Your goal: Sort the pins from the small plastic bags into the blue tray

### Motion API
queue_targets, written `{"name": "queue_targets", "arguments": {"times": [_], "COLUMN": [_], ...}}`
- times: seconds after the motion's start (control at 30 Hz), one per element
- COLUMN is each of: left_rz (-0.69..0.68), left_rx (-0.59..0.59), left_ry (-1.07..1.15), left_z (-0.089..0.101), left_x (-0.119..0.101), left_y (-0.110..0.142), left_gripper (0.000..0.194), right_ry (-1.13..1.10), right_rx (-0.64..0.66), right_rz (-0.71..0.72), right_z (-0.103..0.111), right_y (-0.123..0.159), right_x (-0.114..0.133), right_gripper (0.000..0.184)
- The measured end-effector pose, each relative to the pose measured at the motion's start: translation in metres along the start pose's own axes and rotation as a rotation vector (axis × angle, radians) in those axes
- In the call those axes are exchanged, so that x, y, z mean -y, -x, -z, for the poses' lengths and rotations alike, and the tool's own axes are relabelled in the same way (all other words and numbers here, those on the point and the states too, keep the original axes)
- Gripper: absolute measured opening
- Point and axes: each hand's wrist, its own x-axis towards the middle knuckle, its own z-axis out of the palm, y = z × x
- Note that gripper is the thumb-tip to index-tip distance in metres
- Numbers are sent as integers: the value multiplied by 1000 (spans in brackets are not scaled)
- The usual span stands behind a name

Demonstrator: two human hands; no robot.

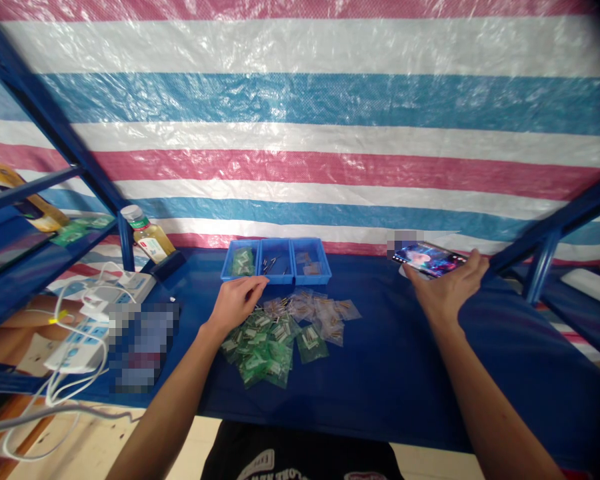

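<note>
Well to the left of the blue tray (275,281), white power strips (78,347) lie among tangled white cables (57,381), and a capped bottle (153,240) leans at the worktop's (380,373) back edge, nearer the tray. The left hand (234,305) is just in front of the tray's left and middle compartments, its forearm rising diagonally from the lower left, palm turned down, wrist slightly bent. Its grip is nearly closed, fingers bunched with the tips drawn together towards the right; whether anything small is pinched there cannot be told. The tray's left compartment holds a green packet (243,261), the middle one thin dark pieces (269,265), the right one clear packets (311,268). In front of the tray spreads a pile of green packets (264,360), with clear packets of small pieces (330,319) behind and to the right. Well right of the tray, the right hand (447,291) reaches up from the lower right, its grip opened wide around the phone (427,258), thumb at the left, fingers at the right end, screen lit.
</note>
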Motion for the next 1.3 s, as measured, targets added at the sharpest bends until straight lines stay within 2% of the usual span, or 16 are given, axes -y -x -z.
{"name": "queue_targets", "arguments": {"times": [0.53,0.77,1.17,1.3], "left_rz": [-11,-13,-18,-3], "left_rx": [8,0,-1,61], "left_ry": [-4,3,2,10], "left_z": [2,2,4,2], "left_x": [-3,-3,-6,-7], "left_y": [-2,-1,-2,-2], "left_gripper": [25,24,25,25], "right_ry": [134,116,67,12], "right_rx": [-1,-10,2,-45], "right_rz": [-182,-194,-155,-161], "right_z": [-11,-15,0,14], "right_y": [-2,0,-2,-8], "right_x": [27,29,20,23], "right_gripper": [121,123,118,121]}}
